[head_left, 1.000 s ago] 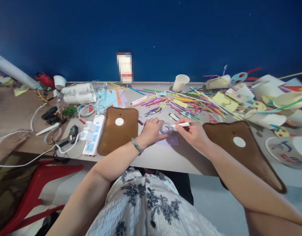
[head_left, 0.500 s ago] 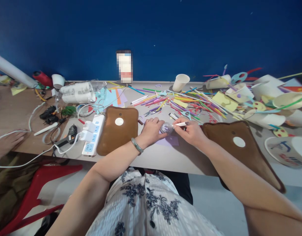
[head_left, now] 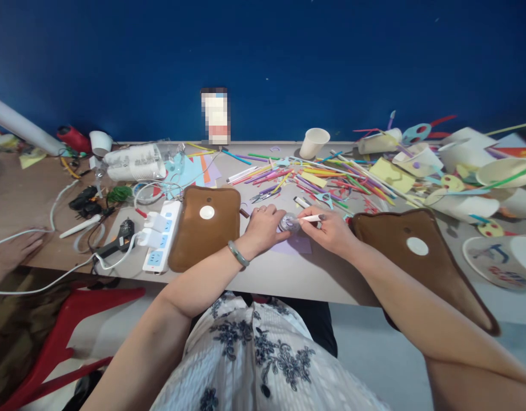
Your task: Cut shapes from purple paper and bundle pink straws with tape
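My left hand (head_left: 265, 229), with a bracelet on its wrist, curls its fingers against a small round clear object (head_left: 289, 222) and steadies it on a sheet of purple paper (head_left: 297, 245). Purple shows through that object; its exact kind I cannot make out. In a pinch, my right hand (head_left: 326, 228) holds a white marker pen (head_left: 313, 218), which slants with its left end at the round object's edge. Whether the tip touches the paper is hidden by the fingers. Just behind the hands lie another marker (head_left: 301, 202) and a pair of scissors (head_left: 263, 197).
Brown hot-water bags (head_left: 205, 234) flank my hands. Leftward are a white power strip (head_left: 162, 245), a glue gun (head_left: 117, 240), cables and another person's hand (head_left: 29, 242). Coloured pens (head_left: 280, 174) and a paper cup (head_left: 314, 142) stand behind; decorated paper cups (head_left: 421, 160) crowd the right.
My right hand and the marker pen have shifted slightly left, closer to the round clear object. My left hand stays in nearly the same place.
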Demonstrator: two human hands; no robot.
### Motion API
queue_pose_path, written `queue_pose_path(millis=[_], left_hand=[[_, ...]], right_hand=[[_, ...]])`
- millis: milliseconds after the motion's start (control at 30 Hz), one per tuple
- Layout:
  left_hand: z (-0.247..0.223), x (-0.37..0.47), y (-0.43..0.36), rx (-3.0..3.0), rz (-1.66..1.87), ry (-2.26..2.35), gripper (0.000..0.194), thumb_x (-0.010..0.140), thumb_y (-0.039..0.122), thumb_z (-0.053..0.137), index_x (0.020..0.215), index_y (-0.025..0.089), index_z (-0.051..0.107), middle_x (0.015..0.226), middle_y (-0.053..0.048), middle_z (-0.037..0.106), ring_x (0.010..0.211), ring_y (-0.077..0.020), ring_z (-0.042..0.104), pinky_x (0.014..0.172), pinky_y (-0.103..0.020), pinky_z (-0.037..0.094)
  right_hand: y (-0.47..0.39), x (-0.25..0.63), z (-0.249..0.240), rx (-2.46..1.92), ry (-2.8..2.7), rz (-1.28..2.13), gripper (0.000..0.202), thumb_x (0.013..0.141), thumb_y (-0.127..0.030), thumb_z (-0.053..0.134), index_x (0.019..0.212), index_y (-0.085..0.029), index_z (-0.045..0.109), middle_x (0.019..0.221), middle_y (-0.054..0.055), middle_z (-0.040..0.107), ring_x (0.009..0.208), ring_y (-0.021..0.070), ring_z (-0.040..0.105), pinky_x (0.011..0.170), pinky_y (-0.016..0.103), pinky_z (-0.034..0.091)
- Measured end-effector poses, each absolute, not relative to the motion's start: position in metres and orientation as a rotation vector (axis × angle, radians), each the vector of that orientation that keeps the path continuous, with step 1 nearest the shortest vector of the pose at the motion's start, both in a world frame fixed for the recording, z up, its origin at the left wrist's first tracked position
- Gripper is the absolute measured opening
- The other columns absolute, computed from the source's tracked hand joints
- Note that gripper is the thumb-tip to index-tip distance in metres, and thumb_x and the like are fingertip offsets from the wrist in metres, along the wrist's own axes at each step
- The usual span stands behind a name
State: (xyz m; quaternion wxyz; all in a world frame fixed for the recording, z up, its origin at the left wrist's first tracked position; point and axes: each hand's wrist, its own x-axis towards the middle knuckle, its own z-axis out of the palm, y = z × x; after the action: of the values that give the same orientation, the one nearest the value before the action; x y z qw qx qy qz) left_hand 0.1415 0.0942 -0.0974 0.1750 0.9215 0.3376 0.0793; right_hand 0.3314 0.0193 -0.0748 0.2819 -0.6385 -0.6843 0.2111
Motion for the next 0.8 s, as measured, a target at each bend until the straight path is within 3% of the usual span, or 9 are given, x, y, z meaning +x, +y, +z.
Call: queue_pose_path(millis=[533,800], left_hand=[[-0.0962,0.1426,0.0939,2.598,0.212,0.966,0.038,0.09,0.047,0.059,0.116,0.02,0.063,0.112,-0.01,0.061,0.106,-0.0275,0.058,0.094,-0.041,0.04],[-0.0997,0.142,0.0949,2.611,0.223,0.961,0.039,0.088,0.047,0.061,0.117,0.02,0.063,0.111,-0.01,0.06,0.106,-0.0283,0.058,0.093,-0.041,0.041]], right_hand=[[0.0195,0.3306,-0.0752,-1.712,-1.949,0.48,0.023,0.094,-0.039,0.05,0.093,-0.022,0.065,0.08,0.005,0.072,0.065,0.0198,0.062,0.065,0.032,0.044],[0.0211,0.3283,-0.0746,-1.816,-2.142,0.279,0.028,0.095,-0.039,0.044,0.092,-0.021,0.065,0.076,0.008,0.071,0.067,0.0237,0.061,0.065,0.033,0.039]])
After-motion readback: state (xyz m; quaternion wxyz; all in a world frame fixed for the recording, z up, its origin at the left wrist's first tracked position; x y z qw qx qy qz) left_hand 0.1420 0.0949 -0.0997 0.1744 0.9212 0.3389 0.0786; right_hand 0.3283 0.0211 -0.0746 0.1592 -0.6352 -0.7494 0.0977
